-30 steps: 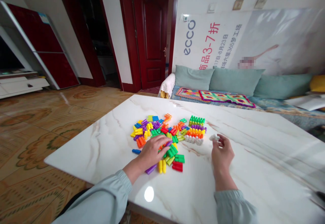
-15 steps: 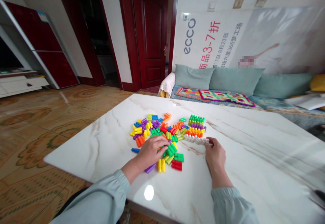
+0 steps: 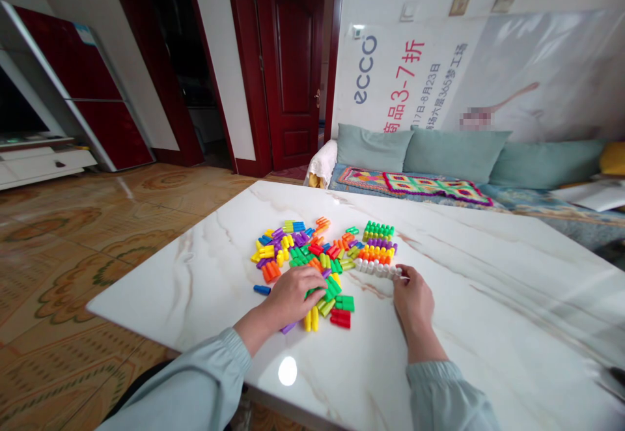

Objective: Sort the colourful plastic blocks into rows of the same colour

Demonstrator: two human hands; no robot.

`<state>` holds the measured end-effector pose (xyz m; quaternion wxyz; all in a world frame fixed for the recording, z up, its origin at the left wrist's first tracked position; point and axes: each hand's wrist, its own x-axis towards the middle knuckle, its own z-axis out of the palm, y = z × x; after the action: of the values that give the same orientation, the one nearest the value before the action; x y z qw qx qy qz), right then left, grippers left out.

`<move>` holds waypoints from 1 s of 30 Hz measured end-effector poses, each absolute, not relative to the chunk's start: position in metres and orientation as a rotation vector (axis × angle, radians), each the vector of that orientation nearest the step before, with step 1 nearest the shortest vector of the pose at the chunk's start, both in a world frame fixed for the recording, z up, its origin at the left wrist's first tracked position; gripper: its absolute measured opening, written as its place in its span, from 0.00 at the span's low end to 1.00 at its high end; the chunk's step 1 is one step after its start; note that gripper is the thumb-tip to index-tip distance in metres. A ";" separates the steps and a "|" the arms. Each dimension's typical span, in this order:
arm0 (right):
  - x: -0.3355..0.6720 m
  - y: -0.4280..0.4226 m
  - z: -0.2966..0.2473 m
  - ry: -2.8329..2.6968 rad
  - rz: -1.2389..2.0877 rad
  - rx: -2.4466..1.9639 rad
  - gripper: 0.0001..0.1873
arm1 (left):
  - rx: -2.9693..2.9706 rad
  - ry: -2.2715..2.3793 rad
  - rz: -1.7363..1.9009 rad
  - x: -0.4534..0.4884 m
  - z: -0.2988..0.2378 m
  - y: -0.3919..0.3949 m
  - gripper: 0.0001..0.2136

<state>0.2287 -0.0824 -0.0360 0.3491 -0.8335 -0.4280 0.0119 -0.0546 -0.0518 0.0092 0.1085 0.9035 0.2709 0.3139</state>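
Delta vs 1 s ago: right hand (image 3: 414,301) was lifted off to the right with a white piece (image 3: 398,273) pinched in the fingertips, clear of everything. Now it's down on the table (image 3: 488,301), and that piece sits at the right end of the white row (image 3: 374,266), touching it. It has held that spot for the last half second, so I read the piece as placed and the row as one longer. Right fingers are closed in a pinch on the piece; can't tell whether it's clicked into the row or only butted against it. Just beyond the right fingertips, three more sorted rows stack away from the person: orange row (image 3: 375,256), purple row (image 3: 379,243), green row (image 3: 378,229), all tight together. Left hand (image 3: 291,294) has barely moved: palm down on the near edge of the loose pile (image 3: 297,249), fingers curled over mixed pieces. Can't tell whether it grips one; the fingertips hide it. Strays around the left hand: blue piece (image 3: 262,290) just to its left, yellow piece (image 3: 310,320) and red piece (image 3: 340,319) between the two hands. The pile looks unchanged, so the white piece is the only real change.
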 end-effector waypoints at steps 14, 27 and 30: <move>0.174 -0.096 -0.018 -1.626 0.270 -1.387 0.17 | 2.834 0.977 0.369 -0.071 0.009 -0.080 0.50; 0.130 -0.105 -0.010 -2.196 0.180 -1.394 0.39 | 2.643 1.564 0.588 -0.092 -0.021 -0.107 0.44; 0.124 -0.106 -0.010 -2.184 0.160 -1.453 0.36 | 2.672 1.509 0.713 -0.088 -0.022 -0.101 0.37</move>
<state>0.1240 -0.1058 -0.0103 0.2538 -0.5347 -0.8039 0.0589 -0.0881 -0.1013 -0.0225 -0.0045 0.8481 0.4791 0.2263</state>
